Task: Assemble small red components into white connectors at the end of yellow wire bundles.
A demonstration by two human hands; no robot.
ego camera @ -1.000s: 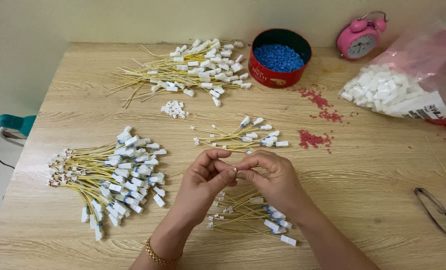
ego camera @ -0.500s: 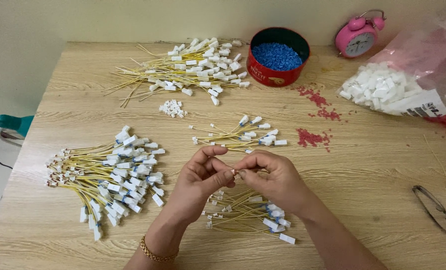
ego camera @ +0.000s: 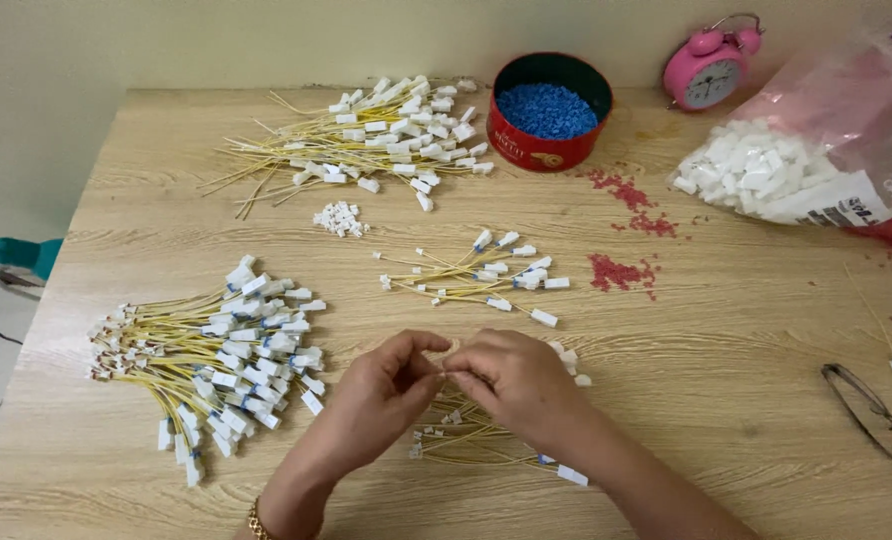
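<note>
Both hands have sunk nearer the small wire bundle.

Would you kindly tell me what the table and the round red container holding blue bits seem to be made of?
Table: pale wood or wood-look laminate, matte, with visible grain lines. Round red container: likely painted metal, judging by its thin glossy wall, though plastic is possible.

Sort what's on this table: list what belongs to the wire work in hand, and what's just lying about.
In the job: left hand, right hand, wire pile under the hands, left wire pile, white connectors in the bag, blue beads tin.

Lying about: pink alarm clock, glasses.
</note>
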